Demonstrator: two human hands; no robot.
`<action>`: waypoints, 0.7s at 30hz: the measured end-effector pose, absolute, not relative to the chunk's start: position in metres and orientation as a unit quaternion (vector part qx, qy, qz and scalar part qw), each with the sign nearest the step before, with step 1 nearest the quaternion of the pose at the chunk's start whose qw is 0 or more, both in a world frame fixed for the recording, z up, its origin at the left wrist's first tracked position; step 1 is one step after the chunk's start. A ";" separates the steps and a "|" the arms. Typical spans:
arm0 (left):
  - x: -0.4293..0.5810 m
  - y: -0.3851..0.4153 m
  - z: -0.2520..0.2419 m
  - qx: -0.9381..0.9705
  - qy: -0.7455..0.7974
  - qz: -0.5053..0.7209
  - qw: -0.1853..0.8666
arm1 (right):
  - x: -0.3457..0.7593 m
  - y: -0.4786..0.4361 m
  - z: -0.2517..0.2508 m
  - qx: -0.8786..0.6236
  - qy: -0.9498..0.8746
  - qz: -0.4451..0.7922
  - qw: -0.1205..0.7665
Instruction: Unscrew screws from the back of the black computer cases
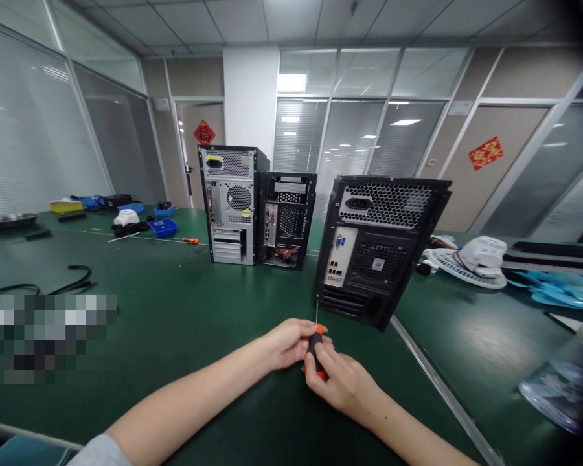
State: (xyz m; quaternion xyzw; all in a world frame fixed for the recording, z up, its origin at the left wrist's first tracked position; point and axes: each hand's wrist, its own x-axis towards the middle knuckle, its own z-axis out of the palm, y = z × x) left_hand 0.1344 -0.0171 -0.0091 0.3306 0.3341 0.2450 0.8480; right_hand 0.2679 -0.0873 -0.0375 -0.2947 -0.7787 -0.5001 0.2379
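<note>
Both of my hands hold an orange and black screwdriver over the green table. My left hand grips the upper part of the handle. My right hand wraps the lower part. The thin shaft points up, its tip close to the lower left rear corner of a black computer case, which stands with its back panel facing me.
A silver computer case and a second black case stand further back. A dismantled white fan and blue fan blades lie at the right. Blue bins, cables and another small screwdriver lie at the left.
</note>
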 end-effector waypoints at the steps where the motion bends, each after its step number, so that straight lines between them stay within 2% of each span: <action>1: 0.135 -0.018 -0.011 0.327 0.334 0.250 0.848 | 0.268 -0.087 -0.038 -0.297 -0.779 -0.498 0.238; 21: 0.135 -0.015 -0.021 0.342 0.330 0.280 0.834 | 0.281 -0.101 -0.018 -0.234 -0.872 -0.410 0.130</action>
